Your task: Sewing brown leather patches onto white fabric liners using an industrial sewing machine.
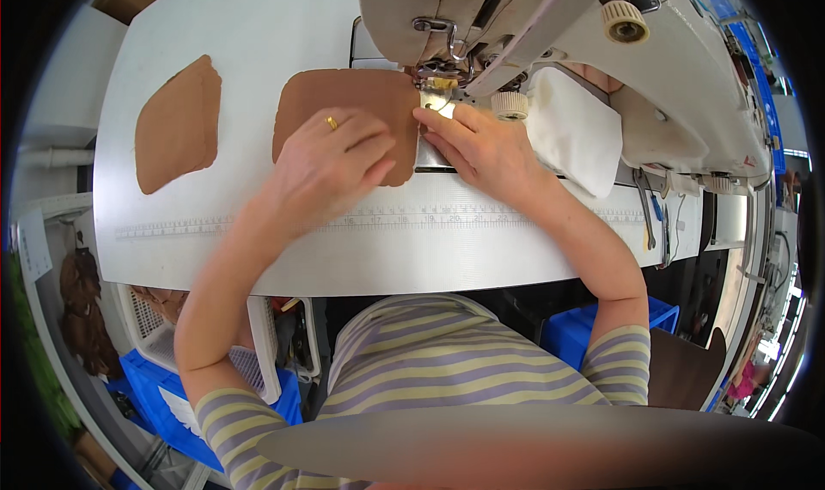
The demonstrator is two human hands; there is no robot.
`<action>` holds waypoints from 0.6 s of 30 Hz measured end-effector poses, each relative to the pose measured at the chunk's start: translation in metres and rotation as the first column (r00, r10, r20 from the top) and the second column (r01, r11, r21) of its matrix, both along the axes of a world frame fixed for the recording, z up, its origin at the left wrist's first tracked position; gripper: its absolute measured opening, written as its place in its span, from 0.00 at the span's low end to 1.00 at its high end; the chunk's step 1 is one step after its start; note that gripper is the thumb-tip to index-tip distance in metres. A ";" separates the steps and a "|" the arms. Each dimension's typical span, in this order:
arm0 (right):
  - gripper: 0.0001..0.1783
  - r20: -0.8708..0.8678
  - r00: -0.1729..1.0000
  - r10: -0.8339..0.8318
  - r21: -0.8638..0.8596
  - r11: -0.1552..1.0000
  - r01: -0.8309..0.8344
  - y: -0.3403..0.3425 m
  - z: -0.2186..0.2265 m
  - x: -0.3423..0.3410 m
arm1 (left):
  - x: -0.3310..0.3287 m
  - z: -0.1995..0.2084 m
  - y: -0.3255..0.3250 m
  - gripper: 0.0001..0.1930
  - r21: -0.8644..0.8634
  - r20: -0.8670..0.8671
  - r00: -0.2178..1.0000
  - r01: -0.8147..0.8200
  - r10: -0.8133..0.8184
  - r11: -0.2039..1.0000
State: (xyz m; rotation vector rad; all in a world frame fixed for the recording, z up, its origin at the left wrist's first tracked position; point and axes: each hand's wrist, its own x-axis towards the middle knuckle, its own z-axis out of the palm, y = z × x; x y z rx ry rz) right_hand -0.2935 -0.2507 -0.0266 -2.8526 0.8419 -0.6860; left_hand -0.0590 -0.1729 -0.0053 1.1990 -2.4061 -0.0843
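Needle area behind sewing machine (481, 18) head

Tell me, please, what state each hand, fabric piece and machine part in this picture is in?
left hand: flat, pressing the brown piece.
right hand: fingertips at the piece's edge by the presser foot.
brown piece: flat, right edge at the presser foot.
second brown piece: lying flat, untouched.
presser foot: height unclear.
white pad: beside the right hand.

a sewing workshop, by the look of it — an industrial sewing machine (533, 26) stands at the far edge of a white work table (258, 26) with a measuring scale along its front. cut brown pieces (176, 122) lie left of the machine. below the table's near edge sit blue crates (155, 395) and a white basket (258, 353) — factory-style storage.
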 end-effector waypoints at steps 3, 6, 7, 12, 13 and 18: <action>0.19 0.096 0.976 0.195 -0.042 0.981 -0.191 0.003 0.001 -0.005 | -0.022 0.032 0.032 0.19 0.290 0.092 0.991 -0.120 0.098 0.949; 0.21 0.147 0.958 0.247 -0.020 0.969 -0.247 0.010 0.002 -0.005 | -0.026 0.031 0.041 0.21 0.089 0.354 0.928 -0.152 0.112 0.984; 0.21 0.161 0.958 0.240 -0.009 0.970 -0.241 0.009 0.002 -0.004 | -0.024 0.024 0.038 0.20 0.041 0.317 0.942 -0.128 0.109 0.991; 0.20 0.168 0.961 0.220 0.017 0.974 -0.227 0.010 0.004 -0.004 | -0.014 -0.005 0.027 0.16 -0.088 0.126 0.987 -0.091 0.101 0.992; 0.20 0.172 0.959 0.224 0.030 0.972 -0.232 0.009 0.004 -0.004 | -0.014 -0.011 0.024 0.15 -0.150 0.091 0.989 -0.102 0.116 0.984; 0.19 0.164 0.962 0.218 0.056 0.972 -0.230 0.010 0.004 -0.004 | -0.018 -0.013 0.023 0.13 -0.190 0.009 0.988 -0.149 0.153 0.970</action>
